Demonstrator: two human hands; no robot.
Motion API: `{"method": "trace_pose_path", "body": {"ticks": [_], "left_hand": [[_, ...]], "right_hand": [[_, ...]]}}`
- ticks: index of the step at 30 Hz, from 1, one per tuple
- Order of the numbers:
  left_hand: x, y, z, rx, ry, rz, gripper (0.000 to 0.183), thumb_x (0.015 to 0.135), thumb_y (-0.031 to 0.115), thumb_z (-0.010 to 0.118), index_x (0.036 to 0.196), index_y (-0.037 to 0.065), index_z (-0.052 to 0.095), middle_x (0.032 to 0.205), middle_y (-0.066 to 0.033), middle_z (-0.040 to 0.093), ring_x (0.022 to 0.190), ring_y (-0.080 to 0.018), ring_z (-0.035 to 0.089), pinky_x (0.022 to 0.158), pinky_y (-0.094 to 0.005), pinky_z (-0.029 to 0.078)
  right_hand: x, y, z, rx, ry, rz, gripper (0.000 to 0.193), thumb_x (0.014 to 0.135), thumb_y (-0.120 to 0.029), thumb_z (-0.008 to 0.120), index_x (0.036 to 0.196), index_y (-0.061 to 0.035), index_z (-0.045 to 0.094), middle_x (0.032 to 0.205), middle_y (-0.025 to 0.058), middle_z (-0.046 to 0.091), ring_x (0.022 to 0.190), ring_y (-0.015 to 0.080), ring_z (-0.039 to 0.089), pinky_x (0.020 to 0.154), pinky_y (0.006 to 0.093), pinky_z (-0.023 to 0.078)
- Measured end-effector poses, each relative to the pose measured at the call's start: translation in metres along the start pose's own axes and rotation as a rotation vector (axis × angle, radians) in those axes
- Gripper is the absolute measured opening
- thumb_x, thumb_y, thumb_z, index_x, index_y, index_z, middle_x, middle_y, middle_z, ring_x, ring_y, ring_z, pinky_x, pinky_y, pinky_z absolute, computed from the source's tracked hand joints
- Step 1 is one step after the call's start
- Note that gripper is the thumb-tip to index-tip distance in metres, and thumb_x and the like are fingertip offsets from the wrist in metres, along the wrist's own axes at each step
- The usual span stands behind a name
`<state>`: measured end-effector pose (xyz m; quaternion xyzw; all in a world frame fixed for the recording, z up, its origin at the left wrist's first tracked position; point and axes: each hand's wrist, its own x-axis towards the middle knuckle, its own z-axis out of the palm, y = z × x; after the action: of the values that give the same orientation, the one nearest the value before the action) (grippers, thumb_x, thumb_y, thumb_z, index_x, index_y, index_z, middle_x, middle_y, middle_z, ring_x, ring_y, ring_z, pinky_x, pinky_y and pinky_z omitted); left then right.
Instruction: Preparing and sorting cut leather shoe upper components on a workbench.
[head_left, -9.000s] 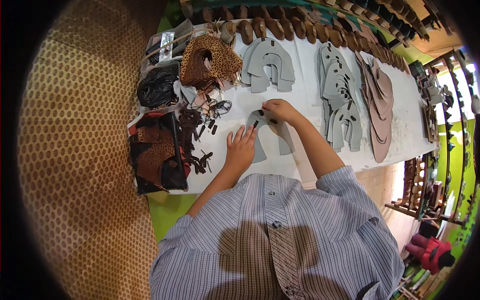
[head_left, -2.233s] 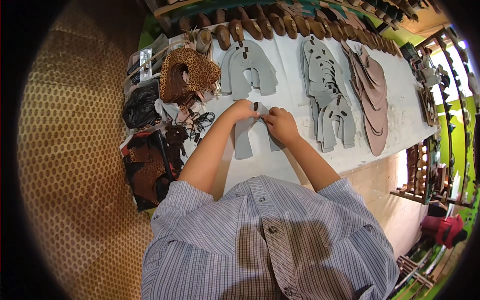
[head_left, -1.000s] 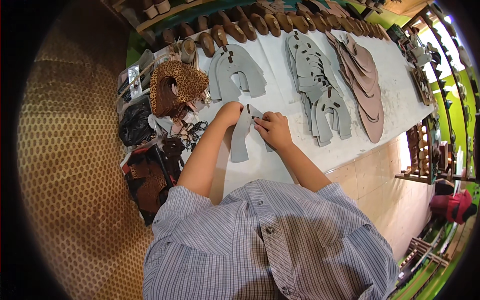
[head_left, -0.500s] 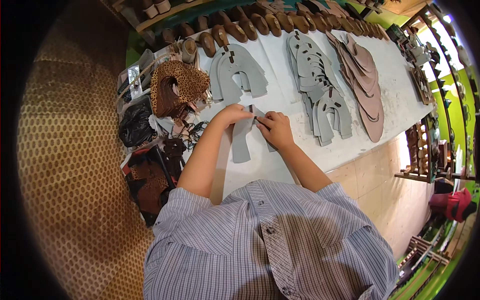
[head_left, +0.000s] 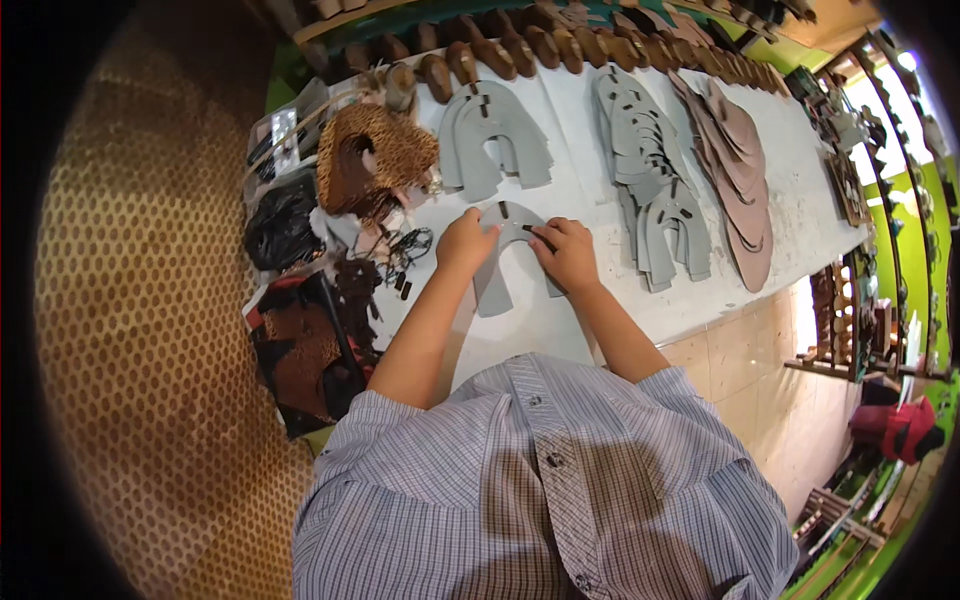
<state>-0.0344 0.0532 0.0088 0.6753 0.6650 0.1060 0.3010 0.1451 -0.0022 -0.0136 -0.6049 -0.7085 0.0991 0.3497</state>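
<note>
A grey, horseshoe-shaped shoe upper piece [head_left: 494, 288] lies on the white table before me, its curve pointing away. My left hand [head_left: 465, 243] holds its left side, the thumb on top. A short dark strip [head_left: 504, 210] sits at the middle of the curve. My right hand [head_left: 568, 254] is over the right side, fingertips pinched on another small dark strip [head_left: 536, 231] against the piece. That hand and forearm hide much of the piece's right leg. Just beyond lies a small stack of similar grey uppers [head_left: 496, 130] with dark strips.
Overlapping grey uppers [head_left: 640, 150] and pinkish-brown pieces [head_left: 745, 190] lie to the right. Brown shoe lasts [head_left: 540, 45] line the far edge. Leopard-patterned pieces [head_left: 385, 140], a black plastic bag [head_left: 283, 230] and dark scraps [head_left: 405, 250] crowd the left. A rack [head_left: 890, 170] stands far right.
The upper piece now lies flatter and opened out, with my hands farther apart. My right hand has moved from the centre of the curve to its right side.
</note>
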Motion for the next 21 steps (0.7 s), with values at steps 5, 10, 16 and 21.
{"method": "trace_pose_path", "body": {"ticks": [5, 10, 16, 21], "left_hand": [[-0.059, -0.037, -0.004, -0.129, 0.064, -0.039, 0.035, 0.074, 0.032, 0.066, 0.1, 0.009, 0.057, 0.079, -0.0086, 0.063, 0.076, -0.0265, 0.062, 0.065, -0.0352, 0.047], [-0.122, -0.063, -0.02, -0.132, 0.031, -0.092, 0.025, 0.077, 0.029, 0.062, 0.082, 0.005, 0.061, 0.074, -0.0112, 0.062, 0.069, -0.0275, 0.06, 0.062, -0.0362, 0.046], [-0.175, -0.077, -0.035, -0.192, -0.036, -0.171, 0.028, 0.081, 0.033, 0.056, 0.08, 0.005, 0.061, 0.076, -0.0156, 0.062, 0.073, -0.0329, 0.06, 0.065, -0.0405, 0.046], [-0.207, -0.084, -0.037, -0.212, -0.146, -0.229, 0.03, 0.08, 0.035, 0.057, 0.081, 0.006, 0.062, 0.078, -0.0144, 0.063, 0.076, -0.0314, 0.061, 0.066, -0.0391, 0.047]], "right_hand": [[-0.002, -0.001, -0.002, 0.033, -0.002, 0.04, 0.013, 0.074, -0.017, 0.064, 0.084, -0.009, 0.068, 0.085, 0.0067, 0.062, 0.081, 0.0267, 0.056, 0.073, 0.038, 0.042], [0.009, -0.043, 0.006, -0.098, 0.026, -0.141, 0.012, 0.069, -0.011, 0.065, 0.079, -0.0073, 0.067, 0.08, 0.009, 0.062, 0.075, 0.0284, 0.058, 0.066, 0.038, 0.046], [0.014, -0.132, 0.075, 0.261, -0.408, -0.554, 0.014, 0.066, -0.017, 0.063, 0.078, -0.0103, 0.066, 0.077, 0.0066, 0.059, 0.076, 0.0285, 0.057, 0.068, 0.0415, 0.044], [-0.003, -0.164, 0.107, 0.188, -0.725, -0.824, 0.01, 0.064, -0.02, 0.064, 0.073, -0.0212, 0.068, 0.082, -0.0008, 0.058, 0.086, 0.0214, 0.053, 0.072, 0.0365, 0.041]]}}
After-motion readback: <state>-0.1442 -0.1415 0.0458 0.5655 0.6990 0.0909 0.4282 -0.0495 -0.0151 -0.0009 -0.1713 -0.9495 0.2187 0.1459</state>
